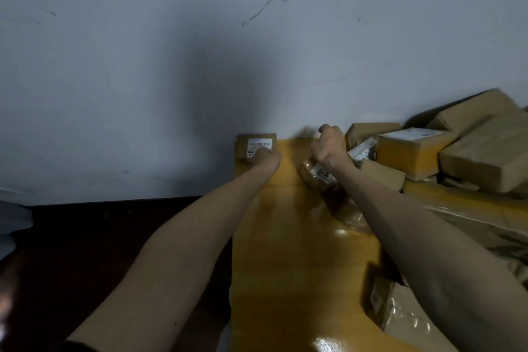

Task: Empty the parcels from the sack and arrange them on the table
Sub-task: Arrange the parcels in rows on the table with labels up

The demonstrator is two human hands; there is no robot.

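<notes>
Step, by my read: arranging; parcels already out on worktop. L grip rests on small labelled box at worktop's 11 o'clock corner, box against wall. Fingers lie over the label; flat or curled, can't tell. R grip is raised and curled. Blur at its 10 o'clock, so pinching sth or nothing: can't tell. Taped parcel lies just under R wrist, 6 o'clock of R grip. Next, prob.: square box into corner, then draw from pile at 3 o'clock.

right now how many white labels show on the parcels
5: on the small brown cardboard box under the left hand, two on parcels beside the right hand, one atop the yellow-taped box, one on the near-right wrapped parcel. More may be hidden.
</notes>
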